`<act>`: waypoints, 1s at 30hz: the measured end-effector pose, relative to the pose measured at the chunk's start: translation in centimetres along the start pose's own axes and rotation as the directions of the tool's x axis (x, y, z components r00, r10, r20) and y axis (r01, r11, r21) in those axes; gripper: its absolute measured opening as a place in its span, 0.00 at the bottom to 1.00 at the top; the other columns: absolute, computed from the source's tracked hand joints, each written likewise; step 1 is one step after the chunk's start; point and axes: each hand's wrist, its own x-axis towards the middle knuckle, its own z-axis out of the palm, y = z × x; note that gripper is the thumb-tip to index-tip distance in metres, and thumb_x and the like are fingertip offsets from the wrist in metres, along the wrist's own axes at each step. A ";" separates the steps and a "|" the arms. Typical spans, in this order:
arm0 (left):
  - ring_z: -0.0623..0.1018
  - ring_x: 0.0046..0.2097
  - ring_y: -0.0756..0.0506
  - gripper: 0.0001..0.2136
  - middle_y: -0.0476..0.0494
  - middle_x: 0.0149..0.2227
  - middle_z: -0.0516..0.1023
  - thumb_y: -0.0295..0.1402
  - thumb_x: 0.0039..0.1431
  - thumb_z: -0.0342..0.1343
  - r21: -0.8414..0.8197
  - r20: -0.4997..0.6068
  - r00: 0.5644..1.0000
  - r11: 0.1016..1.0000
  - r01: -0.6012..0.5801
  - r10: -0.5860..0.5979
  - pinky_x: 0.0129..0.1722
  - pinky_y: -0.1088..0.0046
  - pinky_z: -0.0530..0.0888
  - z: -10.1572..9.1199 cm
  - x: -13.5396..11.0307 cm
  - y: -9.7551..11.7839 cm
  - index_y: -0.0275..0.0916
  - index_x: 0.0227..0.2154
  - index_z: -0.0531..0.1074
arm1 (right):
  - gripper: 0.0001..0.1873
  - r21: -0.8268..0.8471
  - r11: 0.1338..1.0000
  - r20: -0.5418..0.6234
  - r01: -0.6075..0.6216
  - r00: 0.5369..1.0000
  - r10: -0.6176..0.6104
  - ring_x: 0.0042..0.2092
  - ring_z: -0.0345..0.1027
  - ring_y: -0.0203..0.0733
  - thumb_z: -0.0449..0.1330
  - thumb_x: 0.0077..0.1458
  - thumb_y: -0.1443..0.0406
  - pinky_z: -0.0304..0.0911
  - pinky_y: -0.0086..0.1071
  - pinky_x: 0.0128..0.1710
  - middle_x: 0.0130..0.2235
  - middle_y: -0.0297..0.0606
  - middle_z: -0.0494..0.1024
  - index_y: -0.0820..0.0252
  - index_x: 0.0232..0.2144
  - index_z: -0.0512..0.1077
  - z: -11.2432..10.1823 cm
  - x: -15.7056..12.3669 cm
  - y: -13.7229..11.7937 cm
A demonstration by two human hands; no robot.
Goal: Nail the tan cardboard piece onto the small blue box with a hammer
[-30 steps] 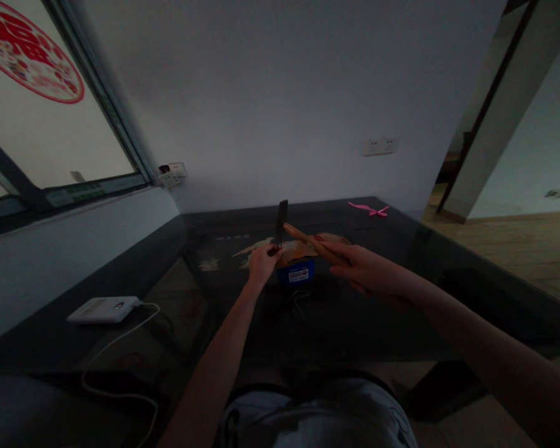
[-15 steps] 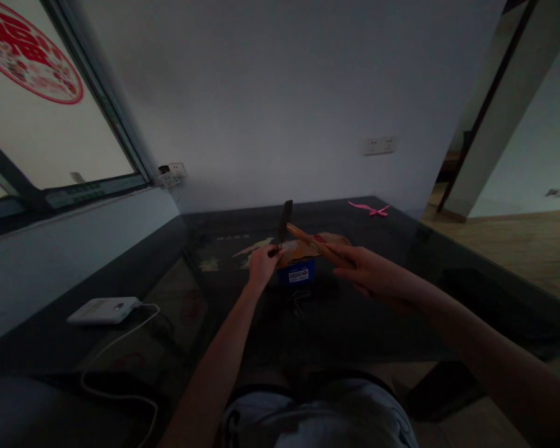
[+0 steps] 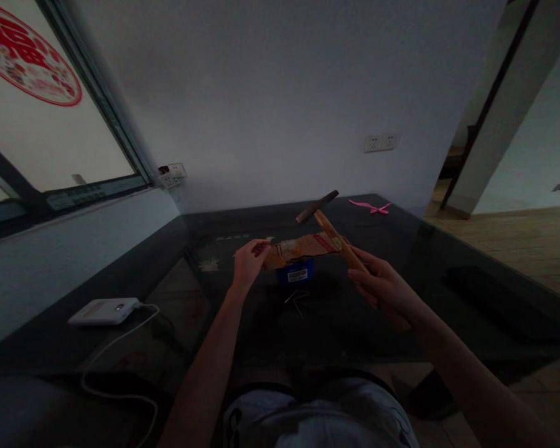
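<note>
My right hand (image 3: 382, 283) is wrapped round the wooden handle of a hammer (image 3: 336, 238). The dark hammer head is raised above and beyond a rough, light-brown piece of wood (image 3: 292, 251) with a reddish patch near its right end. Under the wood stands a small blue box (image 3: 295, 272) with a white label. My left hand (image 3: 248, 266) has its fingers closed at the left end of the wood; whether a nail is between them is too small to tell. Several thin metal pieces, like nails (image 3: 298, 300), lie on the table in front of the box.
On the dark glassy table (image 3: 261, 336), a white power bank (image 3: 105, 311) with a white cable lies at the left. A pink ribbon (image 3: 376, 209) lies at the far right corner, and a dark flat object (image 3: 499, 305) at the right. A wall stands behind the table.
The hammer head has swung up and to the right, away from the left end of the wood. My left hand has shifted slightly left, and my right hand a little right.
</note>
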 end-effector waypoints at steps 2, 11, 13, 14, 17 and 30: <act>0.76 0.34 0.49 0.07 0.45 0.33 0.78 0.33 0.56 0.53 0.026 -0.045 0.998 0.999 -0.044 0.046 0.37 0.75 0.71 -0.8 -0.7 0.8 0.37 0.34 0.75 | 0.38 0.096 0.995 -0.007 0.011 1.000 -0.011 0.14 0.50 0.26 0.59 0.51 0.61 0.50 0.22 0.10 0.19 0.22 0.60 0.60 0.62 0.52 -0.2 0.2 1.3; 0.76 0.38 0.48 0.08 0.47 0.38 0.78 0.33 0.58 0.51 0.118 0.533 0.821 0.943 -0.311 0.204 0.41 0.73 0.69 0.8 -6.3 2.3 0.42 0.37 0.74 | 0.39 0.288 0.953 -0.070 0.089 0.995 -0.071 0.13 0.47 0.25 0.61 0.50 0.60 0.47 0.22 0.10 0.19 0.22 0.61 0.56 0.62 0.52 -0.4 0.8 4.8; 0.76 0.35 0.48 0.06 0.47 0.35 0.78 0.33 0.57 0.53 0.204 0.586 0.805 0.944 -0.258 0.093 0.35 0.75 0.69 1.4 -6.6 1.6 0.42 0.35 0.74 | 0.39 0.298 0.951 -0.071 0.083 0.995 -0.065 0.13 0.47 0.25 0.61 0.50 0.60 0.47 0.22 0.10 0.19 0.22 0.61 0.57 0.62 0.52 -0.3 0.8 4.9; 0.75 0.34 0.48 0.06 0.48 0.33 0.77 0.34 0.56 0.54 0.247 0.601 0.798 0.941 -0.232 0.040 0.32 0.76 0.68 1.6 -6.7 1.3 0.42 0.34 0.74 | 0.40 0.302 0.950 -0.068 0.081 0.996 -0.063 0.13 0.47 0.25 0.61 0.50 0.60 0.47 0.22 0.10 0.19 0.22 0.61 0.57 0.62 0.51 -0.3 0.8 4.9; 0.76 0.34 0.47 0.05 0.47 0.33 0.77 0.35 0.54 0.55 0.343 0.640 0.765 0.917 -0.204 -0.069 0.29 0.76 0.67 1.9 -6.6 1.0 0.42 0.32 0.74 | 0.40 0.296 0.952 -0.050 0.075 0.997 -0.063 0.13 0.48 0.25 0.61 0.50 0.60 0.47 0.21 0.10 0.18 0.21 0.61 0.59 0.62 0.51 -0.2 0.8 5.0; 0.78 0.36 0.41 0.08 0.36 0.34 0.78 0.26 0.54 0.49 0.571 0.644 0.747 0.751 -0.330 -0.162 0.32 0.70 0.70 0.6 -6.4 2.6 0.37 0.31 0.74 | 0.39 0.209 0.975 -0.049 0.071 0.997 -0.062 0.13 0.49 0.27 0.59 0.52 0.60 0.46 0.22 0.10 0.16 0.21 0.59 0.59 0.63 0.50 -0.1 0.5 4.8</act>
